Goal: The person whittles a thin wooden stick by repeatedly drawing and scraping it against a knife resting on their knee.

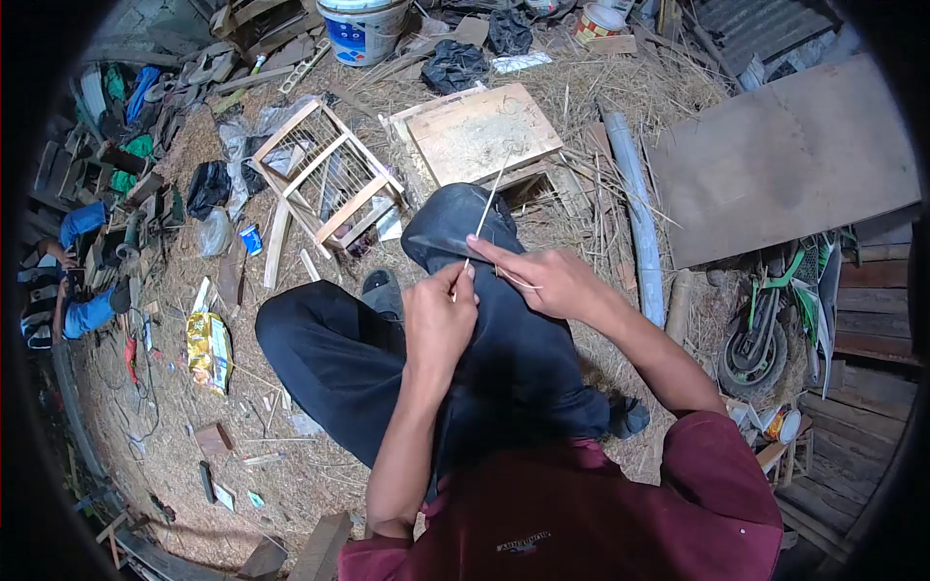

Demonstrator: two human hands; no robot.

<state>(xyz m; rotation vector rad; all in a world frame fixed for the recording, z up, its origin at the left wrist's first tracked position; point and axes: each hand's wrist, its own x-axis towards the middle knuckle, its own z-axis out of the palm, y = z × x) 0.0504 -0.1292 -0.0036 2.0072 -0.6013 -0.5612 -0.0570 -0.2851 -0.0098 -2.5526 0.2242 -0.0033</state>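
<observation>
A thin strip [495, 189] is pinched by the left hand [438, 315], seemingly steadied by the right hand [552, 281], whose grip cannot be told.

The left hand [438, 308] pinches the lower end of a thin stick [495, 194] — the right hand's [550, 279] fingers meet it just above, both over a dark trouser leg [528, 344]. Beyond the knee lies a board [453, 143]; left of it, a wooden cage [315, 168] — farther off, a bucket [363, 37].
</observation>
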